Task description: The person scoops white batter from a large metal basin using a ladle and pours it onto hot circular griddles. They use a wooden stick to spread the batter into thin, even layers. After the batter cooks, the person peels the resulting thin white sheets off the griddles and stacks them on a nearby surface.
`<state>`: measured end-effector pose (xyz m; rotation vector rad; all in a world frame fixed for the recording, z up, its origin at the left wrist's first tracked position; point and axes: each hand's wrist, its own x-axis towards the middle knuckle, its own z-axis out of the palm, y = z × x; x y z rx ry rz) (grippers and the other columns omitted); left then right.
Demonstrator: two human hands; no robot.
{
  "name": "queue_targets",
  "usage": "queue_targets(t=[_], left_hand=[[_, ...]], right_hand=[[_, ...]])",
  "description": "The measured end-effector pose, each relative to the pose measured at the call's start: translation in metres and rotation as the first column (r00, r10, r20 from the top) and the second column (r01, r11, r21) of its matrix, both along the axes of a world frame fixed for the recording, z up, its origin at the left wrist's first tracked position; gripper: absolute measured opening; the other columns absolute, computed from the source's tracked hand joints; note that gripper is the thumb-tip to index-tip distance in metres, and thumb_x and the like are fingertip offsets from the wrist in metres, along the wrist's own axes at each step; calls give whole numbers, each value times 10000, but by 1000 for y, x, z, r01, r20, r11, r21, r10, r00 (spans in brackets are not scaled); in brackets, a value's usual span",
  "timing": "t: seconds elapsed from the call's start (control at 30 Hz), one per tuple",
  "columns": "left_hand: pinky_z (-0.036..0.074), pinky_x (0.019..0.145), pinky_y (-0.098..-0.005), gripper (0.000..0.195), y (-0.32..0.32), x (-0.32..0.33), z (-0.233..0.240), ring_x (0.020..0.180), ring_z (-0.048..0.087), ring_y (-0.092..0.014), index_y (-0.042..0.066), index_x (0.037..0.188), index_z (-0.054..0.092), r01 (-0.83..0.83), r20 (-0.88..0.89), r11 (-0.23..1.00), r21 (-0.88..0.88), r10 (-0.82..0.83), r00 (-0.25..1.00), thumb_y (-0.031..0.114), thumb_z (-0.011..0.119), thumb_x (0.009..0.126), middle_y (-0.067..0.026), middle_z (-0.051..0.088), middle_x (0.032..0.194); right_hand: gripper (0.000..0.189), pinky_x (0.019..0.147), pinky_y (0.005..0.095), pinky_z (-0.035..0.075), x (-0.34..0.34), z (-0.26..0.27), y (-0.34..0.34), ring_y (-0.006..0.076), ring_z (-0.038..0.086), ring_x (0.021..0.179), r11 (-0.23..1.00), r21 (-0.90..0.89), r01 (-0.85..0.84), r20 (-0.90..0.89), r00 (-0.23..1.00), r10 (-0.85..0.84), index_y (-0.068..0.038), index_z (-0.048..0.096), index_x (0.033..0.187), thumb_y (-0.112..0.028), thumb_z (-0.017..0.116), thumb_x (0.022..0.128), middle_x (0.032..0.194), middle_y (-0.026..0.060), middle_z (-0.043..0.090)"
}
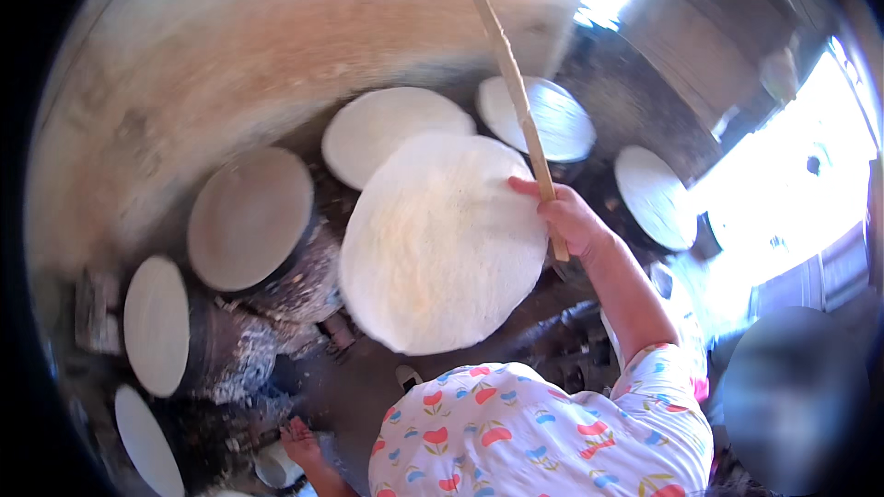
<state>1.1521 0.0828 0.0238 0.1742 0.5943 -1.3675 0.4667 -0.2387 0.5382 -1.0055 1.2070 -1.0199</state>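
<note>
My right hand (566, 217) grips the lower end of a long flat wooden stick (514, 83), which points up and away. The same hand holds the right edge of a large round thin white flatbread (442, 248), raised in front of me. Behind it lies another pale round sheet (394, 131), partly covered by the one I hold. To the left, a round griddle (252, 221) with a paler, greyish surface rests on a sooty clay stove. Low at the left, my left hand (302, 440) is held out with its fingers apart, near a whitish container (278, 464), holding nothing visible.
More white round surfaces stand at the far left (157, 326), lower left (146, 442), back right (545, 117) and right (655, 197). A stained wall (276, 21) rises behind. Ash-covered stove sides (242, 359) lie at the left. Bright light enters at the right.
</note>
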Motion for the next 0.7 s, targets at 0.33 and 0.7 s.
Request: queue_targets(t=[0.33, 0.7], left_hand=[[598, 745, -329, 362, -207, -244, 107, 958, 660, -309, -104, 1092, 535, 328, 735, 801, 500, -593, 329, 220, 575, 936, -221, 640, 1074], [573, 723, -297, 279, -258, -460, 191, 920, 655, -238, -47, 1029, 560, 635, 777, 520, 571, -591, -216, 212, 564, 926, -168, 656, 1025]], right_hand=[[556, 635, 244, 470, -215, -55, 248, 97, 546, 706, 797, 71, 600, 326, 741, -587, -43, 543, 1340, 3, 455, 794, 987, 23, 592], [716, 954, 491, 508, -373, -215, 514, 291, 557, 1168, 384, 50, 922, 561, 292, -774, -13, 400, 1423, -129, 622, 753, 1368, 143, 474]])
